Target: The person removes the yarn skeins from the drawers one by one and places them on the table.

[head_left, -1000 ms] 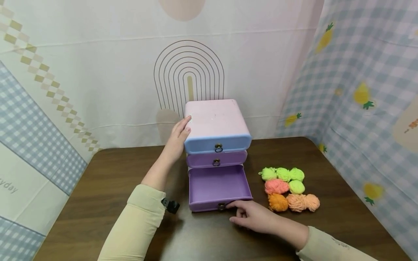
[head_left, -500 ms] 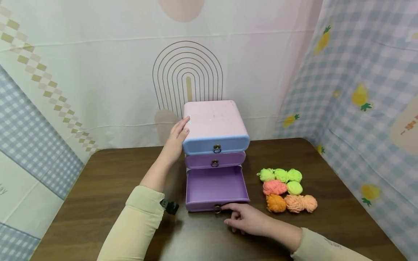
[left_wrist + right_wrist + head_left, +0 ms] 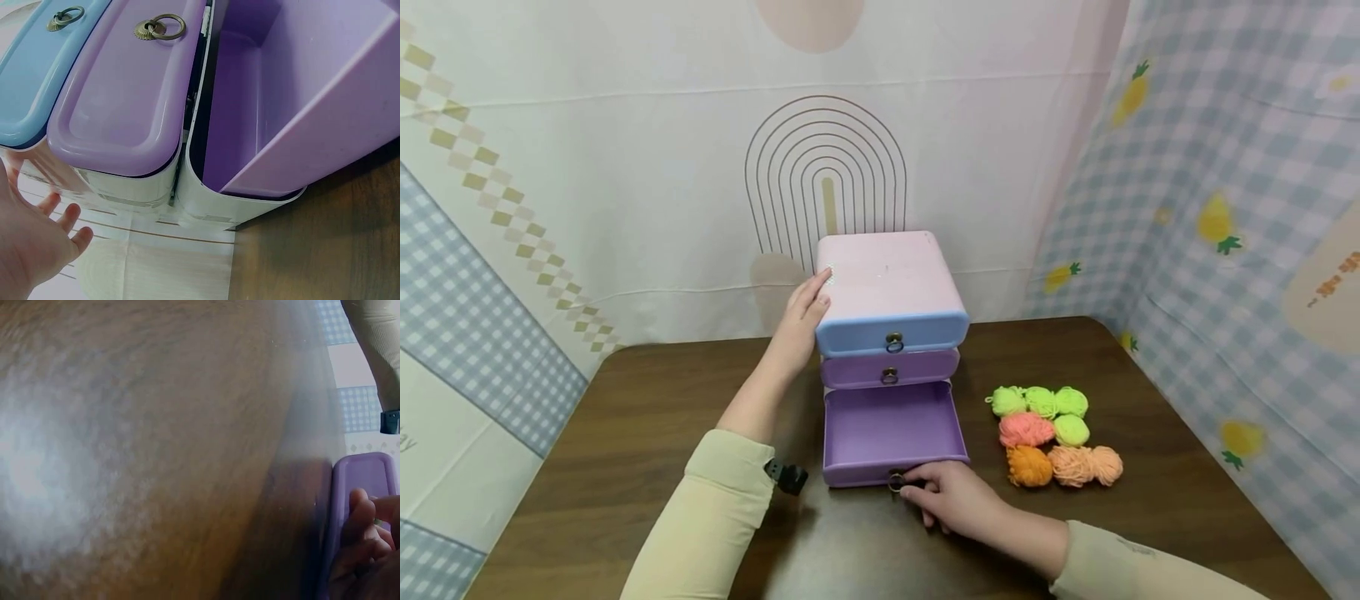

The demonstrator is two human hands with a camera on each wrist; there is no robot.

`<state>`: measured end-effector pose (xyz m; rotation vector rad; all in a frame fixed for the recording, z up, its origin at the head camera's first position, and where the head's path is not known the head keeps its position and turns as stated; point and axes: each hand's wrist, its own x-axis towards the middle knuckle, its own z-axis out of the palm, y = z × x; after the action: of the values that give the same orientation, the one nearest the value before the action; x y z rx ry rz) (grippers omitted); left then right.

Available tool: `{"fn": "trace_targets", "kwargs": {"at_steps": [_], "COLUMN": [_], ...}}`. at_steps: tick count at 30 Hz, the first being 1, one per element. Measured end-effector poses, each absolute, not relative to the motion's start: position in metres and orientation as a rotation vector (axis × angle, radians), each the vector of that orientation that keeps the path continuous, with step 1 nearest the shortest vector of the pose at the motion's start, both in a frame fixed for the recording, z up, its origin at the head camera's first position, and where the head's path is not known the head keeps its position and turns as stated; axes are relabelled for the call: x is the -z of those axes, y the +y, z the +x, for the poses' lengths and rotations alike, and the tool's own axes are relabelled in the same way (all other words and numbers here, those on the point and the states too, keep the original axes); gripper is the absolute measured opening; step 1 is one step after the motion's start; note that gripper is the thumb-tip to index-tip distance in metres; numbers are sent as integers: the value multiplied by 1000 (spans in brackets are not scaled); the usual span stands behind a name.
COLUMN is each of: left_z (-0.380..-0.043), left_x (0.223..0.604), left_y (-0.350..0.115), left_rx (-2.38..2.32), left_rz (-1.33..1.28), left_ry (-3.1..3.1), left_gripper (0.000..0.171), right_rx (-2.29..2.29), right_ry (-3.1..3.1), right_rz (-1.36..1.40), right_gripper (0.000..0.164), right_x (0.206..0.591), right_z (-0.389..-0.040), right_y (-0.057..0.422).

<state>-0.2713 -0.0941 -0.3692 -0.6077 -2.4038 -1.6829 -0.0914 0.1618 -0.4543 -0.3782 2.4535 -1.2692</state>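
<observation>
A small chest of drawers [image 3: 883,275] stands upright on the table, with a pink top and a blue upper drawer [image 3: 853,335]. Below it, the purple middle drawer [image 3: 850,371] is closed. The purple bottom drawer [image 3: 853,475] is pulled far out, and its inside is bare. My left hand [image 3: 796,325] rests against the chest's upper left side, fingers fairly straight; in the left wrist view the hand [image 3: 37,244] has its fingers spread. At the bottom drawer's front, my right hand [image 3: 958,500] pinches the metal ring pull [image 3: 895,482] between thumb and forefinger.
Right of the chest lie several small yarn balls: green ones [image 3: 1040,402], a yellow one [image 3: 1071,431], a pink one [image 3: 1026,430], an orange one [image 3: 1029,467] and peach ones [image 3: 1072,467]. Printed cloth [image 3: 662,167] hangs behind the brown table [image 3: 655,433].
My right thumb has come up to the ring pull, where earlier only the extended forefinger touched there. The left hand stays on the chest; the whole view has drifted slightly.
</observation>
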Motion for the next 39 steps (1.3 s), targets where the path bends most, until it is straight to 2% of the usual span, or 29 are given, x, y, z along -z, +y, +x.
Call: {"fn": "trace_targets", "kwargs": {"at_steps": [19, 39], "left_z": [-271, -272], "left_x": [368, 368], "left_y": [-95, -95], "left_rx": [1679, 1673], "left_rz": [-608, -612], "left_ry": [-2390, -2409], "left_gripper": [53, 53], "right_rx": [1303, 1340], "right_ry": [2552, 2587], "right_rz": [-356, -308], "right_gripper": [21, 17], "right_x": [459, 463], "right_z": [-103, -144], "right_y": [160, 159]}}
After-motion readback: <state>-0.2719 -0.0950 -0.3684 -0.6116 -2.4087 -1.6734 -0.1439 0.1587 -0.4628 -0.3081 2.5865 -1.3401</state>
